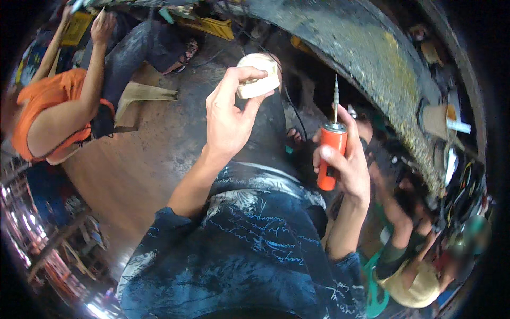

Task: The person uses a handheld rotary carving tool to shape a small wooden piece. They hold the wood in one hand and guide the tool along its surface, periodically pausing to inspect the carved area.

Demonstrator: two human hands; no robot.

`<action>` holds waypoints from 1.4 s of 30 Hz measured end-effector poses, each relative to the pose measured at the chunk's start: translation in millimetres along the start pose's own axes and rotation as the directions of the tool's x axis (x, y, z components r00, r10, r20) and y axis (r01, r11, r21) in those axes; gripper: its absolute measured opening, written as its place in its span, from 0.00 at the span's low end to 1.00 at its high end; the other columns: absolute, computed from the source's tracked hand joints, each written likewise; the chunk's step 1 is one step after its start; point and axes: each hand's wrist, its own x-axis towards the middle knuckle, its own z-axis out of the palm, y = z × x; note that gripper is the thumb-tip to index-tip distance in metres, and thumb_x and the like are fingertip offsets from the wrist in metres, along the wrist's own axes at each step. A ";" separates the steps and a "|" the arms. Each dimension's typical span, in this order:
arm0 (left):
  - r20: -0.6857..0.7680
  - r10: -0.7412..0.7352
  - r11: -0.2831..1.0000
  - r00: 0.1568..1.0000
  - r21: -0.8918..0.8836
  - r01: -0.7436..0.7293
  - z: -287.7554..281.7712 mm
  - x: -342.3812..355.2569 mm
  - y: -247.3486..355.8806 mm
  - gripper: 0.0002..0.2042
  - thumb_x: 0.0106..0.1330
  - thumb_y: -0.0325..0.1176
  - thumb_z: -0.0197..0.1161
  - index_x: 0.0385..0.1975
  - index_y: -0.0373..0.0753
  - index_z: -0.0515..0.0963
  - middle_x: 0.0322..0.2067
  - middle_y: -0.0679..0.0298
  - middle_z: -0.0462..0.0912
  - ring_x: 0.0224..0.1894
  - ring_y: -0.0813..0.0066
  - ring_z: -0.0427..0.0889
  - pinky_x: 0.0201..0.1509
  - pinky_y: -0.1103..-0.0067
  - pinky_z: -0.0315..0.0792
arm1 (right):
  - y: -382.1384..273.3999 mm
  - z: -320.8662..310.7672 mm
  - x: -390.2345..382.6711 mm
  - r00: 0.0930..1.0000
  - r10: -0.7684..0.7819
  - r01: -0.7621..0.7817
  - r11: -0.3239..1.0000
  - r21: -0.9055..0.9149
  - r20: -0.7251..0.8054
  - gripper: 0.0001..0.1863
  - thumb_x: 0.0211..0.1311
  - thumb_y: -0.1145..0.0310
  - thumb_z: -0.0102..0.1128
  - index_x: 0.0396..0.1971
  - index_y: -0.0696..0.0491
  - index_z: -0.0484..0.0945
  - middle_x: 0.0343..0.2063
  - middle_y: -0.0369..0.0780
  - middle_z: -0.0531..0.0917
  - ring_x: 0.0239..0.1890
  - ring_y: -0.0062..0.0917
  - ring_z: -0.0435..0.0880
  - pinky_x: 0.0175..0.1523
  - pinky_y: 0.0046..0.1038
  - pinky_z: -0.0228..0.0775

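My left hand (229, 110) is raised near the middle of the view, its thumb and fingers pinching a cream-white rounded piece (259, 74). The piece has a thick rim and a hollow or notch by my fingertips; its exact kind does not show. To the right, my right hand (348, 162) wraps around an orange cylindrical tool (332, 143). This tool has a silver collar on top, and a thin pointed metal shaft (336, 98) rises upright above it. A gap separates the metal tip from the cream piece.
A worn bench edge (372, 58) curves across the upper right, with a brown pot-like container (434, 119) on it. One person in orange (58, 114) sits at left near a beige stool leg (146, 95). Another person in a tan cap (411, 284) is at lower right beside a green chair (376, 287).
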 end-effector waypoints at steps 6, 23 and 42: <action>-0.201 0.054 0.996 0.978 0.076 -0.040 -20.7 15.8 9.0 0.25 0.60 0.18 0.81 0.56 0.38 0.79 0.47 0.58 0.93 0.53 0.70 0.93 0.57 0.75 0.84 | -6.3 -9.8 2.9 0.977 -0.212 0.212 0.977 -0.036 0.014 0.67 0.54 0.79 0.81 0.88 0.44 0.44 0.61 0.47 0.78 0.45 0.30 0.87 0.53 0.36 0.83; -0.029 0.134 0.970 0.991 -0.201 -0.137 -3.0 32.0 74.3 0.21 0.60 0.32 0.87 0.52 0.38 0.89 0.43 0.62 0.96 0.45 0.78 0.93 0.52 0.78 0.84 | -104.1 -75.5 206.2 0.735 -0.676 0.089 0.180 -0.980 -0.057 0.51 0.56 0.72 0.73 0.82 0.53 0.60 0.63 0.60 0.82 0.66 0.56 0.82 0.76 0.50 0.69; 0.189 0.198 0.962 0.962 -0.225 -0.154 -22.0 82.4 36.2 0.32 0.69 0.41 0.77 0.72 0.40 0.78 0.69 0.57 0.80 0.72 0.60 0.78 0.74 0.64 0.71 | -32.1 -26.6 90.1 0.806 -0.579 0.543 0.805 0.241 0.121 0.21 0.69 0.74 0.77 0.58 0.58 0.80 0.49 0.48 0.91 0.53 0.44 0.93 0.54 0.55 0.94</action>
